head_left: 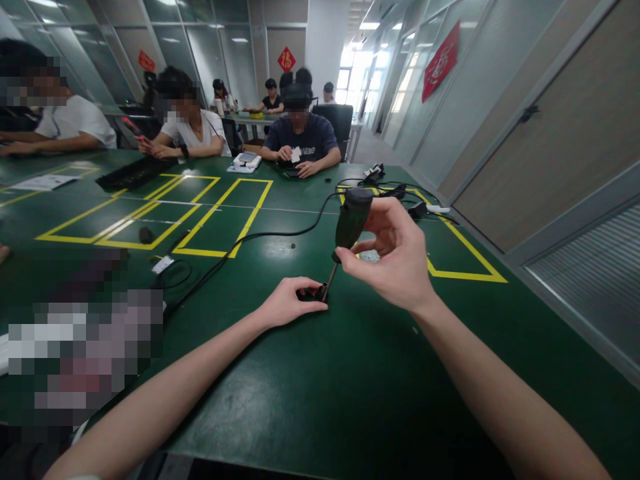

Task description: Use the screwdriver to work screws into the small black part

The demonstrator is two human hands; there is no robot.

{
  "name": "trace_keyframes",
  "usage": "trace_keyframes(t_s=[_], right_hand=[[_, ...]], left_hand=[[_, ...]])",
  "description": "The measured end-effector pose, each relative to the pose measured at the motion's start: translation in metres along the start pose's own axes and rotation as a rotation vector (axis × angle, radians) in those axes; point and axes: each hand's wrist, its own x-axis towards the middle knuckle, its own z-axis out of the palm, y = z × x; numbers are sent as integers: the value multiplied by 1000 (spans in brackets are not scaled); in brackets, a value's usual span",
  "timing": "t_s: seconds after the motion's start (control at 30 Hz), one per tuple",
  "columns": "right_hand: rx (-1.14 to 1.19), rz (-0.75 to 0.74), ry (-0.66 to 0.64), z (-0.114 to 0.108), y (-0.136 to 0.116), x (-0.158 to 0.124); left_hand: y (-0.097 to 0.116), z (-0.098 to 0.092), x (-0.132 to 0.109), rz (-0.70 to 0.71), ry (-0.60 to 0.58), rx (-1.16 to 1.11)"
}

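My right hand (395,257) grips a black corded electric screwdriver (351,217), held nearly upright with its bit pointing down. The bit tip meets a small black part (311,293) on the green table (320,387). My left hand (287,303) rests on the table and pinches that small black part between fingers and thumb. The screwdriver's black cable (260,235) trails left across the table.
Yellow tape rectangles (220,217) mark the table. Cables and a power adapter (417,208) lie at the far right. Several people sit along the left and far sides. A black keyboard-like tray (135,172) and a white device (244,161) sit farther off. The table edge runs along the right.
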Motion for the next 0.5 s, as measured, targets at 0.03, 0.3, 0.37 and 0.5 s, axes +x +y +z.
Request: trace_keyframes(t_s=[0.03,0.3,0.37,0.5], right_hand=[[2,-3,1,0,0,0],[28,31,-4,0,3,3],[21,37,6,0,3,4],[7,51,26,-1,4,5]], left_hand=[[0,0,0,-2,0,-1],[-2,2,2,-38,8,-5],[-3,2,2,-37,11,-7],[-4,2,3,-39,18,-21]])
